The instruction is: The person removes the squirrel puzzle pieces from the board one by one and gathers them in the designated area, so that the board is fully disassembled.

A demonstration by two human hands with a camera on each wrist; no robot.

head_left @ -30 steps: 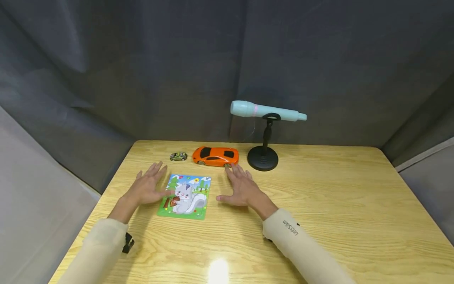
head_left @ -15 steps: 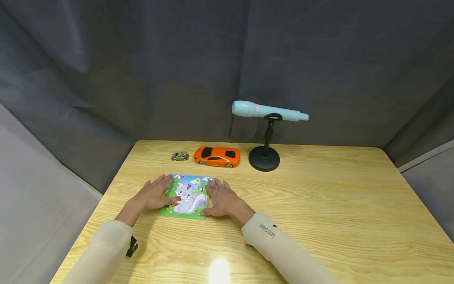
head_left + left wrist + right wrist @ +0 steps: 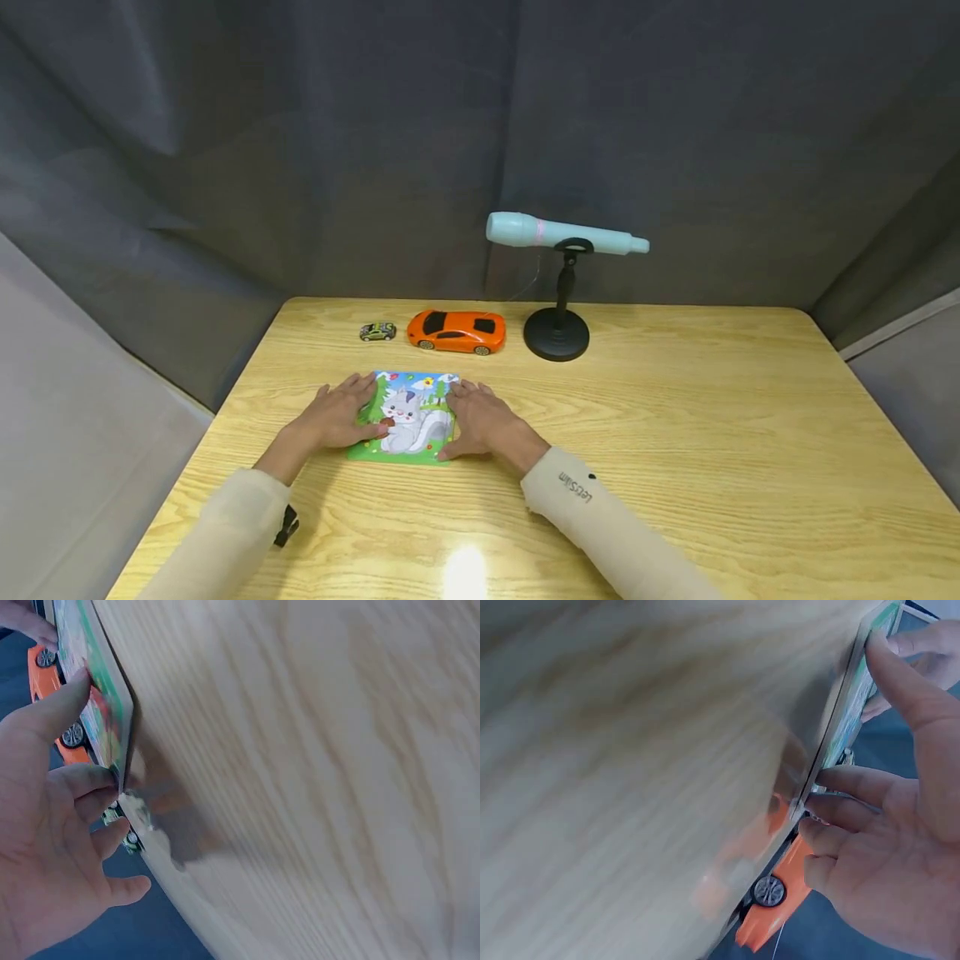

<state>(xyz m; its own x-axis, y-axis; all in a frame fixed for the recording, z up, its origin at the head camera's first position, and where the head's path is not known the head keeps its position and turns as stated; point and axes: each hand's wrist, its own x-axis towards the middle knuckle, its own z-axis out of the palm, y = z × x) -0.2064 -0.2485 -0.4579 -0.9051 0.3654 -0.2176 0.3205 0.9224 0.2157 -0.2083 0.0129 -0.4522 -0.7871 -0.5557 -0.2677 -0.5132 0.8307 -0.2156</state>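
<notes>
A thin square picture board [image 3: 411,417] with a cartoon squirrel on it lies face up between my hands, left of the table's middle. At its left edge, my left hand [image 3: 337,417] grips with the thumb over the picture. My right hand [image 3: 487,423] holds the opposite edge in the same way. In the left wrist view, the thumb [image 3: 60,709] lies on the face of the board [image 3: 112,712], and a fingertip meets its corner. The right wrist view has the fingertips [image 3: 832,780] along the board's side. Whether the board is off the table I cannot tell.
Behind the board stand a small green toy car [image 3: 377,332] and a larger orange toy car [image 3: 456,332]. A light blue microphone [image 3: 566,234] rests on a black stand [image 3: 557,333] to their right. Dark curtain [image 3: 390,167] hangs past the table's [image 3: 712,433] back edge.
My right hand has come leftward onto the board's right edge, and my left hand has closed in on the left edge. The board has shifted slightly to the right with both hands.
</notes>
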